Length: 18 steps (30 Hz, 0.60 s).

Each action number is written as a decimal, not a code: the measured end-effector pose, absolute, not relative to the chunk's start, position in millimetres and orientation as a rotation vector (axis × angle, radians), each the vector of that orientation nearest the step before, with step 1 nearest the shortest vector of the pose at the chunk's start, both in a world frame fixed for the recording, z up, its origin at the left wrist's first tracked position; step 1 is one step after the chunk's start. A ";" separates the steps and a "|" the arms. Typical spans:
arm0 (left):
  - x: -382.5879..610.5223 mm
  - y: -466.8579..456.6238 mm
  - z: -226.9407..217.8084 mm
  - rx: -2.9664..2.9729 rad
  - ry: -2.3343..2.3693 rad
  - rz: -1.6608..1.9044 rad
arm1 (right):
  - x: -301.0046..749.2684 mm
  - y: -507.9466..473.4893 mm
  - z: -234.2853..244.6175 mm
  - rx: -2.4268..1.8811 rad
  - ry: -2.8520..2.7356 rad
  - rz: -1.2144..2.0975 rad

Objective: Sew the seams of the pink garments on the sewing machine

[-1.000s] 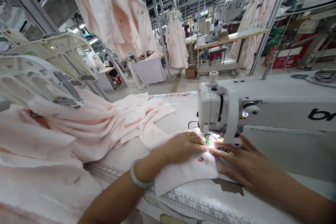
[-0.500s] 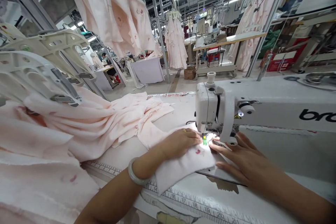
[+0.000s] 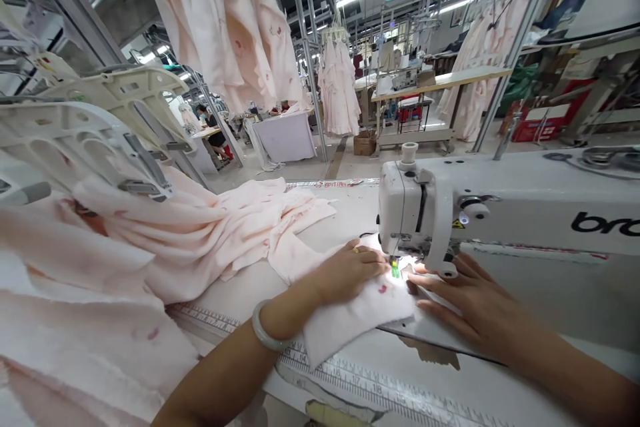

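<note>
Partly under the sewing machine [image 3: 406, 207], on the counter [image 3: 345, 213], lies pale pink cloth [image 3: 360, 323]. I see the left hand [image 3: 350, 273] flat upon it, grip spread open; the right hand [image 3: 470, 300] rests near the green piece [image 3: 395, 271], its grip impossible to tell.

2 hands [image 3: 350, 273] at sewing machine [image 3: 525, 197]

White sewing machine [image 3: 520, 197] is cut off at right; pale-pink printed cloth [image 3: 357, 320] is partly hidden by bare left hand [image 3: 347, 275].

A white table [image 3: 353, 211] carries pink fabric [image 3: 240, 233], a sewing machine [image 3: 525, 197] and measuring tape [image 3: 367, 388].
</note>
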<state>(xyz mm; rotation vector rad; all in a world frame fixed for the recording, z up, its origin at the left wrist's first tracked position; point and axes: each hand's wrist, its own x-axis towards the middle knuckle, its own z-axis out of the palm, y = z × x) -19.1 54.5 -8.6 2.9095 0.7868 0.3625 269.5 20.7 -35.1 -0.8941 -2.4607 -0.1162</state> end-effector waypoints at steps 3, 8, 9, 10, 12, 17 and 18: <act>-25.9 58.2 2.0 2.853 0.865 0.402 | 270.1 19.9 -28.2 -0.832 -2.482 -0.092; -73.5 56.3 31.1 2.656 1.593 0.313 | 263.0 8.0 -22.2 -0.705 -2.448 -0.084; -84.4 47.6 33.8 2.603 1.725 0.268 | 258.5 2.3 -21.1 -0.693 -2.431 -0.079; -93.6 34.8 34.1 2.537 1.858 0.214 | 253.0 -4.6 -19.4 -0.685 -2.422 -0.068; -103.0 -2.6 26.4 2.388 2.092 0.110 | 240.0 -20.0 -13.3 -0.660 -2.449 -0.039; -76.5 -113.4 -6.6 2.248 2.039 -0.147 | 218.6 -38.5 4.4 -0.458 -2.785 0.221; -67.2 -126.6 -6.6 2.280 1.943 -0.178 | 218.5 -36.1 4.2 -0.437 -2.811 0.258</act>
